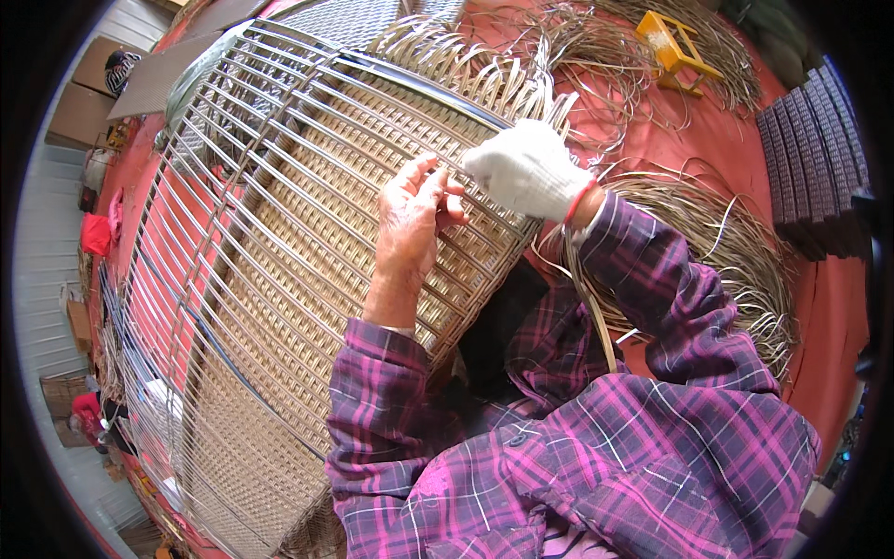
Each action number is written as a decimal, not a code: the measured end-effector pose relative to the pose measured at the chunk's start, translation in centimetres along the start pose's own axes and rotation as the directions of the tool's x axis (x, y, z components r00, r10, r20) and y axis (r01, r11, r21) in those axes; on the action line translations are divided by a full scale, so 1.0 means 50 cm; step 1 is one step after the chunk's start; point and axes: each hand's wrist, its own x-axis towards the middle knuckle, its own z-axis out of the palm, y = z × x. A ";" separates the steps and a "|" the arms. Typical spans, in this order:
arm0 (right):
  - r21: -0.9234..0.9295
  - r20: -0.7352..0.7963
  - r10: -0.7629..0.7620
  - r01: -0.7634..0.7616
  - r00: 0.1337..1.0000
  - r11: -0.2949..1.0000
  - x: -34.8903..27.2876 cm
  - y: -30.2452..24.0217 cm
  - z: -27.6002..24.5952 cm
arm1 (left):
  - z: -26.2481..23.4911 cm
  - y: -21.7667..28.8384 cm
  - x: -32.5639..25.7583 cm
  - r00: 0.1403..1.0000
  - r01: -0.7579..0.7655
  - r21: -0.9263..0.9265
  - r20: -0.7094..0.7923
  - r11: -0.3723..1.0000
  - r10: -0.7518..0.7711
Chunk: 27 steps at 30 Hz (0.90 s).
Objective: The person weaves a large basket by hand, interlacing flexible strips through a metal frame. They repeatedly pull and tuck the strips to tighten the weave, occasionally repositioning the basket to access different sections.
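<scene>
A large woven frame (307, 247) of metal rods and tan flat wicker strips leans in front of me. My left hand (416, 210) is bare and held over its rods near the upper right part, with fingers bent together; anything pinched in them is too small to make out. Just right of it, my right hand (531, 170) wears a white knitted glove. It is closed in a fist at the frame's right edge, and its fingertips hide what it grips. Loose strip ends (456, 61) curl up along the frame's far edge. One long tan strip (592, 312) hangs below my right wrist.
Bundles of loose wicker strips (736, 256) lie on the red floor covering (689, 144) to the right. A yellow stool (678, 54) stands at the far right, near stacked dark woven panels (815, 158). Cardboard boxes (79, 102) sit at the far left.
</scene>
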 end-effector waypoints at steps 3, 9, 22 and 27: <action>0.605 0.179 0.212 -0.277 0.961 0.746 0.010 0.025 -0.004 | -0.010 0.007 0.019 0.992 0.083 0.099 0.083 0.992 -0.091; 0.672 0.058 0.159 -0.157 0.985 0.724 0.002 0.037 -0.002 | -0.014 0.013 0.008 0.991 0.089 0.192 0.083 0.977 -0.106; 0.444 -0.367 0.033 0.144 0.930 0.885 -0.015 -0.065 0.005 | -0.054 0.041 -0.124 0.979 -0.190 0.200 -0.038 0.961 0.201; 0.003 0.051 -0.058 0.058 0.997 0.998 0.004 -0.070 0.039 | -0.066 -0.002 -0.053 0.999 0.029 -0.006 -0.020 1.000 -0.030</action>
